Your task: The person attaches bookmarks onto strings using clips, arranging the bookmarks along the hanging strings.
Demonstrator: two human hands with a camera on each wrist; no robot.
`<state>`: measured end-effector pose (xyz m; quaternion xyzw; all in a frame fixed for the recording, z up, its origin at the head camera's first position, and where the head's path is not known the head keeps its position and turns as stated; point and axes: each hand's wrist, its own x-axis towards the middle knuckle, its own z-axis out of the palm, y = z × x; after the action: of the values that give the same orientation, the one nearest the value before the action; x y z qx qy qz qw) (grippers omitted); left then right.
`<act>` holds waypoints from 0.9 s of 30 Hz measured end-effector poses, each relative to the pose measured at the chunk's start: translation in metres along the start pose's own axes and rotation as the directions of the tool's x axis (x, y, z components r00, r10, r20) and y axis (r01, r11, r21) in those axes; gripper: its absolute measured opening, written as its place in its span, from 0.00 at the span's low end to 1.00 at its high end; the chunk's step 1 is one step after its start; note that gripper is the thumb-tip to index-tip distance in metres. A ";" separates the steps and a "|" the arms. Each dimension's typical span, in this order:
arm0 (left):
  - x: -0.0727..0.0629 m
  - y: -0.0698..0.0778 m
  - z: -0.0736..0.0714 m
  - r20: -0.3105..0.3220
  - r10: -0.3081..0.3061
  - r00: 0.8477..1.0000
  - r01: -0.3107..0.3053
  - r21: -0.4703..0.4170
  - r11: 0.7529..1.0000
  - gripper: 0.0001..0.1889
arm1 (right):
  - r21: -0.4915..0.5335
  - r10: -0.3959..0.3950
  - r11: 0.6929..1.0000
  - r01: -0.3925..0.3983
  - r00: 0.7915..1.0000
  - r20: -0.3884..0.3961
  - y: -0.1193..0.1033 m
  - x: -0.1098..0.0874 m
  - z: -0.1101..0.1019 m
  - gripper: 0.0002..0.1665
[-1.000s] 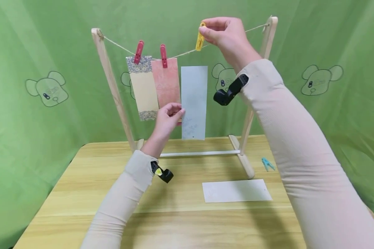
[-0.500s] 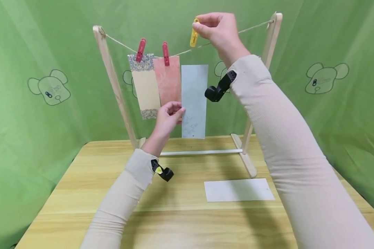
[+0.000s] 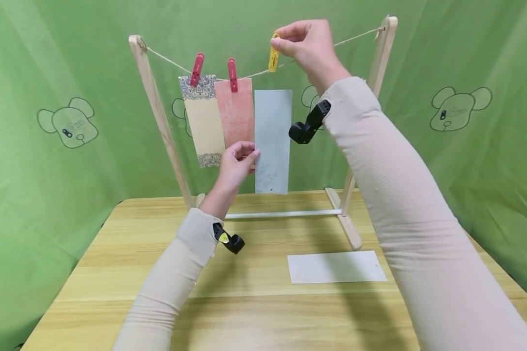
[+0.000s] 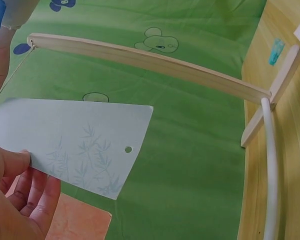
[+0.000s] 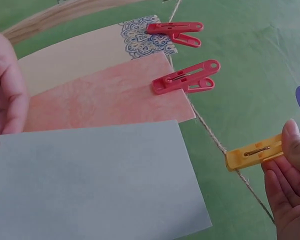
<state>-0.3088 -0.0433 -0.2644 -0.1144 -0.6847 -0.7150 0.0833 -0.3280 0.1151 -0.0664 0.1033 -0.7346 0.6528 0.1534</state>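
Head view, yellow clip [image 3: 273,57], upper end in right fingers [image 3: 292,30]

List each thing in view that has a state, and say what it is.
Rack, standing.
String, strung up, sagging.
Yellow peg, pinched by right fingers, tip at string; whether clipped, unclear.
Blue card, held upright by left fingers, unclipped.
Two red pegs, clipped.
Patterned card, hanging.
Pink card, hanging.
White card, flat on table.
Teal peg, lying.

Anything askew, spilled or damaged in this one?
Slightly askew: the cream paper card with blue-patterned ends hangs tilted, lower end swung right, below its slanted red plastic clothespin on the twine line. No spill or damage shows.
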 end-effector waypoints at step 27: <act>0.012 0.002 0.004 -0.050 0.031 0.998 -0.032 -0.024 0.999 0.10 | -0.191 0.029 0.981 -0.018 0.998 0.055 0.009 -0.009 -0.001 0.06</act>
<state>-0.3196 -0.0394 -0.2588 -0.1084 -0.6717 -0.7246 0.1100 -0.3228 0.1167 -0.0776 0.0983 -0.7991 0.5779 0.1336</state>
